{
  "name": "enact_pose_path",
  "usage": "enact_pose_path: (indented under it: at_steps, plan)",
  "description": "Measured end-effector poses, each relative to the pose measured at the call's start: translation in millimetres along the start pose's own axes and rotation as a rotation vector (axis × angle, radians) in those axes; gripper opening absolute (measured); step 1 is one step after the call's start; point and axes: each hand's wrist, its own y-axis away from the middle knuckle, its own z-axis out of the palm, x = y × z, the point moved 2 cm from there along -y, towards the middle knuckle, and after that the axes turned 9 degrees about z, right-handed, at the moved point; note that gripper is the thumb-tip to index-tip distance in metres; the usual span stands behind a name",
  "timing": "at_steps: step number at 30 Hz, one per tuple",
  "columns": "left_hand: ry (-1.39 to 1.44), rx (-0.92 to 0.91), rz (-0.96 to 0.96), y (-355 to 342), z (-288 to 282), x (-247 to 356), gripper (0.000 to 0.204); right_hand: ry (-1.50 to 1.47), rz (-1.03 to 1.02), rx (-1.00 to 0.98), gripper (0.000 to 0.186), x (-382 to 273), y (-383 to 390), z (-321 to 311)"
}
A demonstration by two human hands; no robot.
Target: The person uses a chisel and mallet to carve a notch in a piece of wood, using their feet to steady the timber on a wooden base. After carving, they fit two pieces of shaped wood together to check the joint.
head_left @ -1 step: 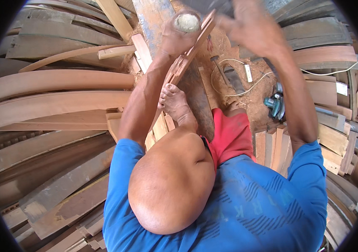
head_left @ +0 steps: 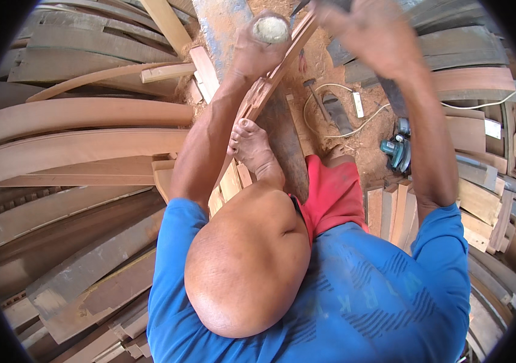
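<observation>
Near the top, my left hand (head_left: 258, 51) is wrapped round an upright handle, seemingly a chisel (head_left: 271, 29), its round, pale, worn butt facing up. The blade is hidden. Against that hand lies a long reddish wooden piece (head_left: 259, 98) with notches cut in it. My bare left foot (head_left: 252, 147) presses on its near end. To the right, my right hand (head_left: 370, 36) is blurred, curled round a dark tool (head_left: 338, 5) whose kind I cannot make out. Another dark flat length (head_left: 393, 97) shows beside the right wrist.
A hammer (head_left: 316, 97), a sandal (head_left: 336, 115) and a white power strip (head_left: 358, 104) with a cable lie on sawdust. A teal power saw (head_left: 396, 152) sits right of them. Stacked boards (head_left: 88, 118) line the left; more timber (head_left: 460, 78) is at right.
My right hand and its dark tool have shifted slightly up and right, away from the handle's butt. A dark length now shows beside the right wrist. The left hand has barely moved.
</observation>
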Motion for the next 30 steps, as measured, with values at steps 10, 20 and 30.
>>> enact_pose_path:
  at_steps: [10,20,30]
  plan:
    - [-0.106,-0.04,0.026,-1,2,-2,0.023,0.761,-0.159,0.394,0.034,61,-28,60]
    - [-0.11,0.004,0.066,-18,11,2,0.025,0.749,0.195,0.252,0.038,68,-27,61]
    - [-0.466,-0.398,-0.2,-25,-18,24,0.032,-0.007,0.173,0.32,0.024,54,12,64]
